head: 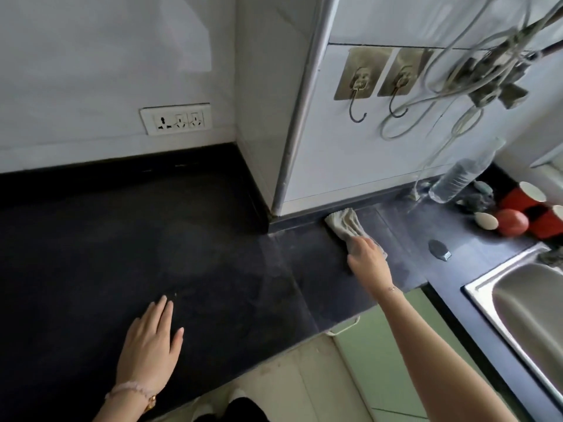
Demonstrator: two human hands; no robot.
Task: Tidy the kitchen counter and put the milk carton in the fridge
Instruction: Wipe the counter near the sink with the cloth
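A dark stone kitchen counter [152, 239] fills the left and middle of the view. My right hand [367, 258] presses a pale grey cloth [345, 223] onto the counter close to the back wall, fingers closed over the cloth's near end. My left hand [150, 345] lies flat on the counter near its front edge, palm down, fingers slightly spread, holding nothing. No milk carton or fridge is in view.
At the right are a steel sink [524, 303], a clear plastic bottle [460, 175], a red tomato [512, 222], a pale oval object [486, 220], red cups [531, 193] and a small dark object [438, 249]. Wall hooks [359, 86], hanging tubing [475, 65] and a socket plate [176, 118] line the wall.
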